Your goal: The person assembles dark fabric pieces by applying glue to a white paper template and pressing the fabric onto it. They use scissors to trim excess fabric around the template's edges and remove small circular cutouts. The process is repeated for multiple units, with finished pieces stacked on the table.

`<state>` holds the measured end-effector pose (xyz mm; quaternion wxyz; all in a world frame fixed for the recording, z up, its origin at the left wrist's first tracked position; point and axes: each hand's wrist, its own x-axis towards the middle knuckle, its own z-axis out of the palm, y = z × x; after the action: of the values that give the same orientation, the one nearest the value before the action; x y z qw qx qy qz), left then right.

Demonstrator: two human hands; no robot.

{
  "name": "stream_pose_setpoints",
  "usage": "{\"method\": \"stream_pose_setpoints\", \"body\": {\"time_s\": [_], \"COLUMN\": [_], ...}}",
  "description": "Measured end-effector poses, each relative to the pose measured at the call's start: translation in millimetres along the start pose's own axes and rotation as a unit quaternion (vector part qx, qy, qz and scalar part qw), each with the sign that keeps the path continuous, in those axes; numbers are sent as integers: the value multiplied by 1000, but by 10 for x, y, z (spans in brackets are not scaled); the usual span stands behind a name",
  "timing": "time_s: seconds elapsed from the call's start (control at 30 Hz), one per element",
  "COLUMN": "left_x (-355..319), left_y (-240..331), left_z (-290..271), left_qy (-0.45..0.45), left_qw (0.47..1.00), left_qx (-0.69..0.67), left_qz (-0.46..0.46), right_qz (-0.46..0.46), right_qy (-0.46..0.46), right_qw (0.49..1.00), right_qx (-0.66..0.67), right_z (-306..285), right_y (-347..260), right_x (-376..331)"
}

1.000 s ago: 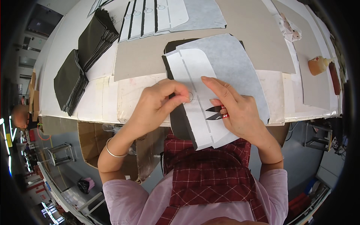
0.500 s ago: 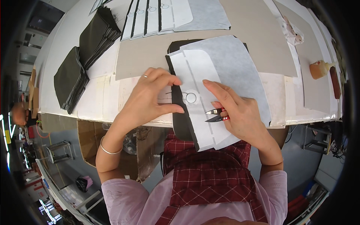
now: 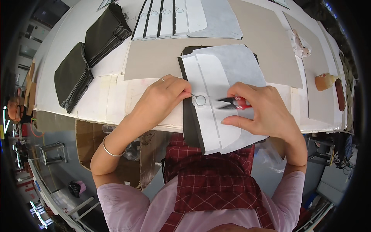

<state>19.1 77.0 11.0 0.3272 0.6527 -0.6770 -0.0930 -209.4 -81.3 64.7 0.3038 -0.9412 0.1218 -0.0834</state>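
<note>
A white panel piece [image 3: 210,79] with a black edge strip lies on a stack of pale and black sheets at the table's front edge. On it sits a small round ring-outlined disc [image 3: 200,101]. My left hand [image 3: 166,92] pinches a dark thread at the panel's black edge, just left of the disc. My right hand [image 3: 262,110] holds thread snips [image 3: 241,103] with red handles over the panel. Their dark blades point left toward the disc and are blurred by motion. The thumb of my right hand is held away from the fingers.
Several similar white panels [image 3: 197,19] lie overlapped at the back. Stacks of black pieces [image 3: 71,75] stand at the left. A bottle of amber liquid [image 3: 324,82] is at the right. Under the table is a cardboard box [image 3: 91,149].
My left fingers have closed from a wide spread onto the thread. My right hand has shifted right and up a little, turning the snips. The view has shifted slightly.
</note>
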Motion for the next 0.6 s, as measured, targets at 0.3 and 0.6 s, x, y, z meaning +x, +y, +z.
{"method": "stream_pose_setpoints", "body": {"time_s": [0.3,0.6], "left_x": [-23,-16], "left_y": [-44,-47], "left_z": [20,65], "left_qy": [22,35], "left_qw": [999,999], "left_qx": [-34,-28], "left_qz": [-14,-12], "right_qz": [-79,-108], "right_qy": [-124,-166], "right_qw": [983,973], "right_qx": [-109,-120], "right_z": [30,75], "right_y": [165,116], "right_x": [730,906]}}
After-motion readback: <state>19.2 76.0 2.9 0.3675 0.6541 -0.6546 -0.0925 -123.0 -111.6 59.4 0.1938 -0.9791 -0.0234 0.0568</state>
